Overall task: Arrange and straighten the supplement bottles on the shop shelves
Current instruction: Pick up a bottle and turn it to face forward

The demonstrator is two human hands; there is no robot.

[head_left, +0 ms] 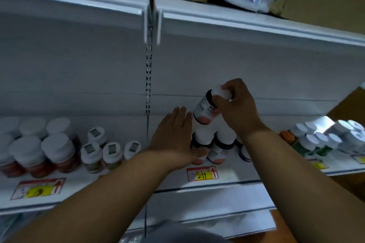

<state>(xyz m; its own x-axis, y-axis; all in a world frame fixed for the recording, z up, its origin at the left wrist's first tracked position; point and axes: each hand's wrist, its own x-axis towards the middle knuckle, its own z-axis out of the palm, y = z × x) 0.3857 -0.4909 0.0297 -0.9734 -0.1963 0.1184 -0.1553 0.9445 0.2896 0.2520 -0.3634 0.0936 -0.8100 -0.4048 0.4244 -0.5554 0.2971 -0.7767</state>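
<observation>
Above two white-capped bottles (pixel 209 144) on white shelf (pixel 227 180), right hand (pixel 239 108) grip curled round tilted white-capped supplement bottle (pixel 207 108), apparently stacking it; at 9 o'clock, left hand (pixel 173 134), fingers straight, bracing the pair.

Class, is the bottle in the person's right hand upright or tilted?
Tilted: the bottle leans with its white cap toward the right hand, which holds it above the standing bottles.

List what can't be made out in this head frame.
- Label text on the held bottle: blurred, and partly covered by the right hand.
- Bottles behind the left hand: the palm hides their left sides.
- Left price tag: motion blur, figures unreadable.
- Far-right bottles: glare, cut off by the frame edge.
- Box contents on the top shelf: cropped.
</observation>
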